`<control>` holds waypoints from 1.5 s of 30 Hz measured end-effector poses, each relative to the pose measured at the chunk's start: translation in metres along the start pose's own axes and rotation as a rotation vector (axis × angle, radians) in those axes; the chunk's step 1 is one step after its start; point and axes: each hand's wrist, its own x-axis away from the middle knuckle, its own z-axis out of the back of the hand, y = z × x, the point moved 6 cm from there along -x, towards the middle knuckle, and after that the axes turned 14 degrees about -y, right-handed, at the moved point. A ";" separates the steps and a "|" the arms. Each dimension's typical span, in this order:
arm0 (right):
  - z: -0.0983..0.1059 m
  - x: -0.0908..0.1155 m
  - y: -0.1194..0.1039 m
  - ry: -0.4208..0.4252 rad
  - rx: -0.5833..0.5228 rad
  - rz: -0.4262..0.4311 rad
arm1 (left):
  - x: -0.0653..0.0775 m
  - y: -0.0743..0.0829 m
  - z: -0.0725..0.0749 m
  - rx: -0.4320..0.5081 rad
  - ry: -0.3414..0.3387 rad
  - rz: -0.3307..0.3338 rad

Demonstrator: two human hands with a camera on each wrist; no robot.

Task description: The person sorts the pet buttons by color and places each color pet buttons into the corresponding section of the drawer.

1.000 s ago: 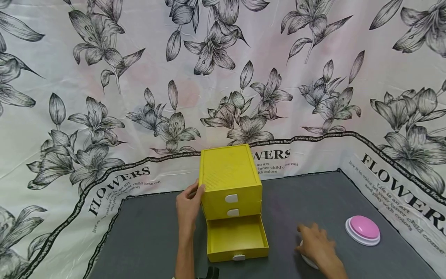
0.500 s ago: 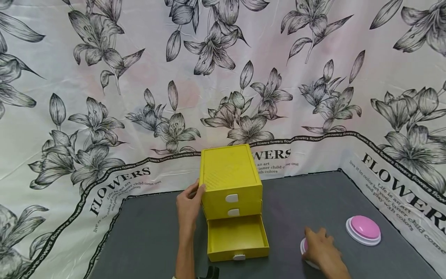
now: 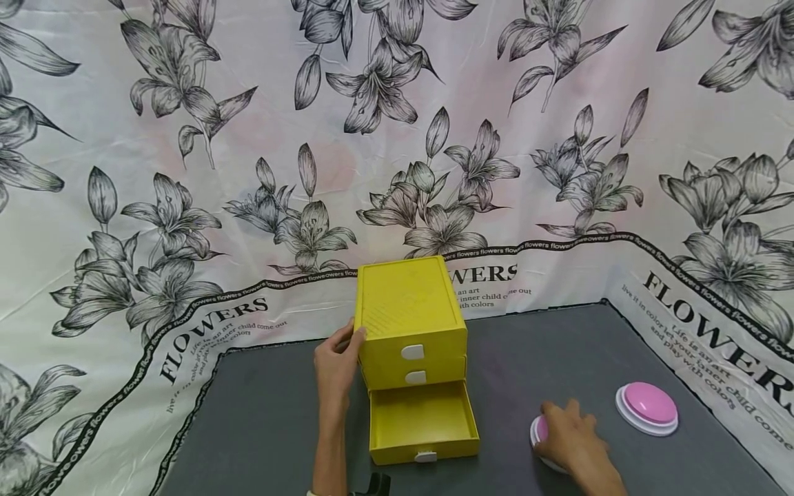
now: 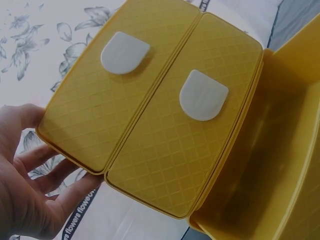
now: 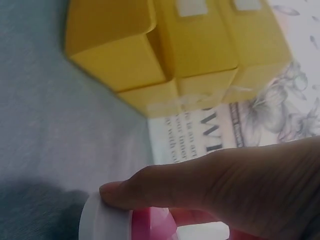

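Observation:
A yellow mini drawer cabinet point(image 3: 409, 303) stands mid-table. Its bottom drawer point(image 3: 424, 427) is pulled out, with a bare inside; the two upper drawers, with white tabs, are closed. My left hand point(image 3: 335, 365) grips the cabinet's upper left side, the thumb at the front edge and the fingers along the side, as the left wrist view point(image 4: 30, 175) also shows. To the right, my right hand point(image 3: 573, 441) holds a round push button with a pink dome and white base point(image 3: 537, 434). In the right wrist view the thumb point(image 5: 145, 187) lies against the button's white rim; the hand partly covers it.
A second pink push button point(image 3: 648, 406) with a white base sits farther right on the dark grey table point(image 3: 267, 413). Floral cloth point(image 3: 279, 207) hangs behind and along both sides of the table.
My right hand has shifted slightly to the right, and more of the button's pink dome shows beside it. My left hand and the cabinet have stayed where they were.

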 end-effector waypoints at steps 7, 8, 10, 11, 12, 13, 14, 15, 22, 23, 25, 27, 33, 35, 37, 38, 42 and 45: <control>0.015 0.012 -0.030 0.001 0.036 0.029 | 0.003 0.002 0.000 0.000 -0.003 -0.011; 0.016 0.013 -0.037 -0.002 0.041 0.040 | 0.003 0.003 0.000 0.001 -0.004 -0.011; 0.019 0.016 -0.051 -0.007 0.056 0.064 | 0.004 0.003 0.000 0.002 -0.004 -0.012; 0.019 0.017 -0.059 -0.004 0.062 0.083 | 0.004 0.003 0.000 0.002 -0.003 -0.011; 0.020 0.019 -0.066 0.005 0.064 0.108 | 0.004 0.004 0.000 0.001 -0.003 -0.011; 0.020 0.020 -0.075 0.017 0.068 0.135 | 0.004 0.004 0.000 0.000 -0.003 -0.010; 0.019 0.020 -0.083 0.015 0.074 0.156 | 0.004 0.004 0.000 -0.002 -0.001 -0.008; 0.018 0.021 -0.091 0.019 0.078 0.177 | 0.004 0.004 0.000 -0.004 0.000 -0.008; -0.002 0.019 -0.146 0.045 0.060 0.350 | 0.003 0.003 0.000 -0.006 -0.004 -0.005; -0.006 0.018 -0.153 0.051 0.058 0.383 | 0.003 0.003 0.000 -0.006 -0.004 -0.005; -0.016 0.014 -0.165 0.058 0.061 0.448 | 0.003 0.003 0.001 -0.008 -0.003 -0.004; -0.026 0.010 -0.176 0.047 0.080 0.493 | 0.003 0.003 0.001 -0.009 -0.002 -0.004; -0.048 -0.005 -0.200 0.002 0.141 0.536 | 0.003 0.004 0.001 -0.005 0.005 -0.004; -0.054 -0.010 -0.204 -0.014 0.138 0.537 | 0.004 0.004 0.001 0.000 0.008 -0.001; -0.061 -0.014 -0.207 -0.030 0.127 0.541 | 0.004 0.005 0.001 0.007 0.008 0.000; -0.065 -0.016 -0.207 -0.037 0.120 0.545 | 0.004 0.005 0.001 0.008 0.008 0.002; -0.077 -0.021 -0.210 -0.021 0.123 0.574 | 0.004 0.004 0.001 0.009 0.009 0.008; -0.083 -0.023 -0.212 0.018 0.135 0.595 | 0.003 0.004 0.002 0.007 0.014 0.010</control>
